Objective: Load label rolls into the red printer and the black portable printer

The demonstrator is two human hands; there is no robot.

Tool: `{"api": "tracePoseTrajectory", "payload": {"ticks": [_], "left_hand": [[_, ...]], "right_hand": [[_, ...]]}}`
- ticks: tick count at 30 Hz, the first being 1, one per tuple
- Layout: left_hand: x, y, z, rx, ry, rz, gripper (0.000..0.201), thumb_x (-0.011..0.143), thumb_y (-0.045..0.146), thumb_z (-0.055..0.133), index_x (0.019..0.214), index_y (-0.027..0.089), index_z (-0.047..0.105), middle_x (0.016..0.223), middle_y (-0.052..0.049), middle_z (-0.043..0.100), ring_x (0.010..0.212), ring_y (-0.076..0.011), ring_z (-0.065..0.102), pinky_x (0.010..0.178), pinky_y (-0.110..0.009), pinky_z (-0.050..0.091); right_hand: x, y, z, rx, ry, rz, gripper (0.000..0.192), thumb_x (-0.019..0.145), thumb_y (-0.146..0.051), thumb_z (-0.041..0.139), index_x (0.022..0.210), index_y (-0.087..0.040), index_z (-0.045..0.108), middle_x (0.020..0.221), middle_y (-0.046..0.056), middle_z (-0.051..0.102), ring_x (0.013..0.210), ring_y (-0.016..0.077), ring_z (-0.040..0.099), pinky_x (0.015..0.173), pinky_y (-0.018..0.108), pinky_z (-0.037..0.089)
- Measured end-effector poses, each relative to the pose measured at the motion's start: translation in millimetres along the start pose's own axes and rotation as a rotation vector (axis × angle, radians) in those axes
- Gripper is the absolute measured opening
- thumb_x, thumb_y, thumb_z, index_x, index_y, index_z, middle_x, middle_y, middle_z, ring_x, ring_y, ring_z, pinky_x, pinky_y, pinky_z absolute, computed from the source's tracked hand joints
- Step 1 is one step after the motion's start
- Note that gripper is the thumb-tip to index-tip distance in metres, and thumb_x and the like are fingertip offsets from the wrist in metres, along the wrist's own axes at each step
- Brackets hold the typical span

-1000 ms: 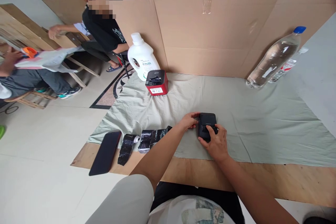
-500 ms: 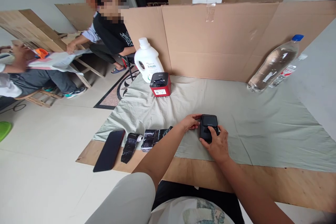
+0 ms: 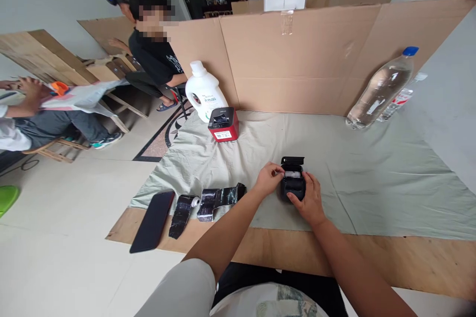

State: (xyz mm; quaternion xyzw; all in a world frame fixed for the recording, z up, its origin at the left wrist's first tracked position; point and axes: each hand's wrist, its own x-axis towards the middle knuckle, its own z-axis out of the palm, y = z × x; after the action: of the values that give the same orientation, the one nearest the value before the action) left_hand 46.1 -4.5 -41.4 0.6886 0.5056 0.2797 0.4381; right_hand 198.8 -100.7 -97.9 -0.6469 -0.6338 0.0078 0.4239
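A small black portable printer (image 3: 293, 189) lies on the cloth before me with its lid (image 3: 292, 160) raised. Inside its compartment a white paper roll (image 3: 292, 174) shows. My right hand (image 3: 309, 200) grips the printer along its right side and front corner, thumb at the near edge. At the opposite side, my left hand (image 3: 270, 178) has its fingertips pinched together against the printer's left edge, beside the roll. What those fingertips hold, if anything, is too small to make out.
Left of my forearm lie crumpled black strips (image 3: 219, 200), a strip with a small white roll (image 3: 182, 215) and a dark phone (image 3: 153, 222). Behind stand a red-black printer (image 3: 223, 126), a white detergent jug (image 3: 206, 91), a cardboard wall (image 3: 290, 64) and water bottles (image 3: 383, 91). Other people sit left.
The printer's lid has gone from closed to open, baring the paper roll. My right fingers have moved off the lid to the printer's side. My left fingertips stay at its left edge.
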Motion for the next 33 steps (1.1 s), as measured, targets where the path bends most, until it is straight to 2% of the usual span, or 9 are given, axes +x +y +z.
{"api": "tracePoseTrajectory", "payload": {"ticks": [3, 6, 10, 15, 17, 22, 28, 31, 33], "left_hand": [[-2.6, 18.8, 5.3, 0.209, -0.016, 0.155, 0.037, 0.083, 0.013, 0.053, 0.116, 0.023, 0.066, 0.098, -0.005, 0.062, 0.097, -0.0187, 0.056, 0.092, -0.03, 0.044], [-0.9, 34.0, 11.4, 0.352, -0.005, 0.206, 0.048, 0.083, 0.015, 0.054, 0.13, 0.021, 0.056, 0.107, -0.007, 0.064, 0.105, -0.0242, 0.051, 0.101, -0.037, 0.037], [6.3, 42.3, 21.9, 0.501, -0.071, 0.228, 0.023, 0.081, 0.017, 0.059, 0.101, 0.019, 0.07, 0.099, -0.011, 0.068, 0.106, -0.0299, 0.048, 0.097, -0.041, 0.035], [26.1, 49.4, 35.9, 0.686, -0.203, 0.246, 0.004, 0.071, 0.012, 0.069, 0.069, 0.016, 0.07, 0.082, -0.016, 0.068, 0.102, -0.0335, 0.05, 0.094, -0.042, 0.033], [31.9, 55.9, 41.9, 0.765, -0.25, 0.232, 0.003, 0.072, 0.013, 0.068, 0.071, 0.014, 0.071, 0.088, -0.017, 0.069, 0.103, -0.0321, 0.051, 0.094, -0.042, 0.032], [30.9, 70.1, 47.1, 1.04, -0.333, 0.217, 0.025, 0.088, 0.022, 0.05, 0.094, 0.011, 0.071, 0.11, -0.017, 0.065, 0.112, -0.0288, 0.049, 0.099, -0.042, 0.031], [27.8, 65.8, 29.6, 0.976, -0.283, 0.185, 0.032, 0.078, 0.033, 0.062, 0.102, 0.013, 0.067, 0.114, -0.015, 0.064, 0.111, -0.0293, 0.053, 0.092, -0.038, 0.043], [27.0, 66.2, 20.5, 0.824, -0.29, 0.183, 0.037, 0.073, 0.032, 0.066, 0.106, 0.016, 0.063, 0.103, -0.01, 0.068, 0.099, -0.026, 0.06, 0.082, -0.033, 0.047], [23.2, 68.9, 6.8, 0.679, -0.309, 0.192, 0.037, 0.073, 0.03, 0.065, 0.108, 0.018, 0.06, 0.099, -0.006, 0.068, 0.092, -0.0219, 0.062, 0.076, -0.029, 0.047]], "right_hand": [[0.0, 4.2, 2.3, 0.052, -0.006, 0.017, 0.079, 0.082, -0.066, 0.052, 0.14, -0.016, 0.035, 0.132, 0.019, 0.044, 0.124, 0.0314, 0.042, 0.101, 0.056, 0.041], [-0.2, 6.0, 1.9, 0.079, 0.002, 0.026, 0.076, 0.082, -0.066, 0.052, 0.137, -0.015, 0.038, 0.131, 0.019, 0.045, 0.124, 0.031, 0.042, 0.102, 0.056, 0.041], [-0.2, 6.6, 1.6, 0.088, 0.018, 0.024, 0.076, 0.081, -0.067, 0.053, 0.134, -0.014, 0.041, 0.128, 0.019, 0.047, 0.121, 0.0307, 0.044, 0.101, 0.055, 0.041], [-0.2, 5.7, 5.5, 0.044, 0.003, 0.003, 0.089, 0.071, -0.073, 0.06, 0.135, -0.014, 0.039, 0.13, 0.02, 0.046, 0.12, 0.032, 0.044, 0.1, 0.055, 0.042], [-0.2, 5.8, 6.6, 0.033, -0.006, 0.009, 0.094, 0.069, -0.076, 0.059, 0.137, -0.014, 0.037, 0.131, 0.02, 0.045, 0.12, 0.0329, 0.044, 0.099, 0.056, 0.042], [0.1, 7.8, 6.2, 0.038, -0.002, -0.009, 0.096, 0.068, -0.077, 0.059, 0.138, -0.015, 0.036, 0.13, 0.02, 0.046, 0.121, 0.0344, 0.043, 0.101, 0.058, 0.039], [1.6, 10.2, 7.4, 0.05, -0.027, -0.022, 0.096, 0.068, -0.076, 0.06, 0.139, -0.015, 0.036, 0.129, 0.019, 0.047, 0.122, 0.0353, 0.042, 0.102, 0.058, 0.038], [2.0, 10.4, 8.3, 0.058, -0.018, -0.022, 0.099, 0.067, -0.078, 0.059, 0.139, -0.015, 0.035, 0.127, 0.019, 0.049, 0.12, 0.0358, 0.044, 0.101, 0.058, 0.039], [2.2, 9.9, 8.0, 0.067, -0.014, -0.02, 0.1, 0.066, -0.079, 0.058, 0.139, -0.015, 0.034, 0.127, 0.019, 0.049, 0.12, 0.0365, 0.045, 0.1, 0.059, 0.039]]}}
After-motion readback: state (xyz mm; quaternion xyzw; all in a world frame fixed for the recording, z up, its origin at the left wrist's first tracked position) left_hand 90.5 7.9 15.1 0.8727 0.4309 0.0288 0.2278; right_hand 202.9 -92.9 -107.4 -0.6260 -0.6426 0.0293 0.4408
